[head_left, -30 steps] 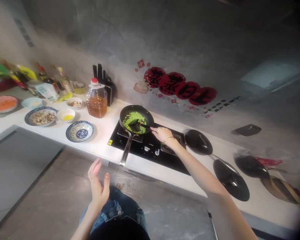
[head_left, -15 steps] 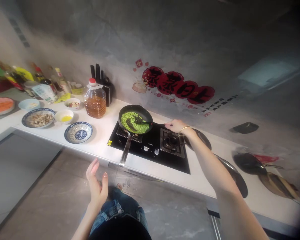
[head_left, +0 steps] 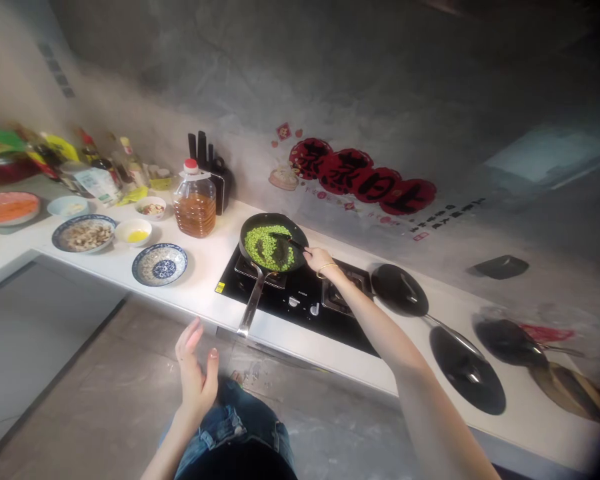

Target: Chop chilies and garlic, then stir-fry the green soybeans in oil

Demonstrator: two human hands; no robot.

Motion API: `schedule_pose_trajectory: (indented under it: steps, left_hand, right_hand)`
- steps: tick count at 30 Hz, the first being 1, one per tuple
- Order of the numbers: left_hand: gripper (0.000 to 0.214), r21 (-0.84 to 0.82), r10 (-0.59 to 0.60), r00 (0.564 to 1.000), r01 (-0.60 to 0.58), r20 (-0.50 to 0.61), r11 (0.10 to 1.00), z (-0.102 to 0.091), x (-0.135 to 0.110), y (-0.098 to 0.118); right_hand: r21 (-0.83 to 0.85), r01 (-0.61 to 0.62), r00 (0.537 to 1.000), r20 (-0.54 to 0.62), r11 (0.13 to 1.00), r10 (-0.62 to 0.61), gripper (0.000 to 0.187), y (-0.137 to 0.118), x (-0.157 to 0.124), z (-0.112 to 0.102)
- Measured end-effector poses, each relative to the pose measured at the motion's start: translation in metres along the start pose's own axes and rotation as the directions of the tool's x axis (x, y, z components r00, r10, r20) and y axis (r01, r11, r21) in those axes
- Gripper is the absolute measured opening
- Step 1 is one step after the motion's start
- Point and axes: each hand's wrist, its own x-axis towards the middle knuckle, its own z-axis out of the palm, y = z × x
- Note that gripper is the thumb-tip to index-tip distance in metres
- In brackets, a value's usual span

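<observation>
A black frying pan [head_left: 253, 230] full of green beans [head_left: 263, 241] sits on the left burner of a black gas hob [head_left: 300, 293], its long steel handle pointing toward me. My right hand [head_left: 319, 258] is closed on the handle of a dark spatula [head_left: 287, 241], whose blade lies among the beans on the pan's right side. A thin bracelet circles that wrist. My left hand [head_left: 196, 373] hangs open in front of the counter, fingers apart, holding nothing.
A bottle of cooking oil [head_left: 195, 203] and a knife block [head_left: 215, 177] stand left of the hob. Several bowls, among them a blue-patterned bowl [head_left: 159, 263] and a plate of mushrooms [head_left: 83, 233], cover the white counter [head_left: 200, 280]. Black lids and pans [head_left: 399, 289] lie to the right.
My right hand swung out right of the pan over the other burner, then came back to the pan's rim with the spatula. The left hand has barely moved.
</observation>
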Motion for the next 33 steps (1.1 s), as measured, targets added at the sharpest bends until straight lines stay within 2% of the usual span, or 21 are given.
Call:
schedule_pose_trajectory:
  steps: [4,8,14,18,20,22,24,29,33]
  left_hand:
    - [0.046,0.020,-0.008,1.000,0.008,-0.021,1.000,-0.004,-0.003,-0.001]
    - [0.046,0.027,-0.003,0.999,0.004,-0.031,1.000,-0.005,-0.004,-0.001]
    - [0.047,0.016,0.008,0.999,-0.007,-0.035,1.000,-0.003,-0.003,0.002]
    - [0.047,-0.010,0.029,0.999,-0.029,-0.015,1.000,0.000,-0.002,0.003]
    - [0.047,-0.021,0.032,1.000,-0.032,-0.002,0.999,0.002,-0.003,0.003]
    - [0.047,-0.027,0.023,1.000,-0.023,0.007,0.999,0.003,-0.004,0.003]
    - [0.048,-0.026,0.015,1.000,-0.015,0.011,1.000,0.003,-0.005,0.003]
    - [0.049,0.000,0.024,1.000,-0.024,-0.013,1.000,-0.002,-0.006,0.002]
    - [0.052,0.032,0.017,0.999,-0.015,-0.044,0.999,-0.009,-0.007,0.001]
  right_hand:
    - [0.060,0.122,0.992,0.018,0.991,-0.123,0.043,-0.021,0.006,0.001]
    - [-0.048,0.228,0.973,0.053,0.972,-0.226,0.041,-0.021,-0.020,-0.009]
    - [-0.168,0.154,0.988,0.036,0.974,-0.150,0.040,0.017,-0.070,-0.036]
    - [-0.166,0.106,0.992,0.088,0.981,-0.092,0.039,0.044,-0.084,-0.059]
    - [-0.141,0.111,0.986,0.140,0.984,-0.091,0.037,0.050,-0.086,-0.063]
    - [-0.098,0.124,0.979,0.173,0.988,-0.106,0.036,0.050,-0.083,-0.059]
    - [-0.058,0.137,0.980,0.155,0.989,-0.127,0.037,0.045,-0.077,-0.047]
    - [-0.043,0.070,0.998,-0.006,0.997,-0.070,0.040,0.020,-0.049,-0.006]
    - [-0.030,-0.010,0.996,-0.089,0.999,0.007,0.042,0.010,-0.025,0.011]
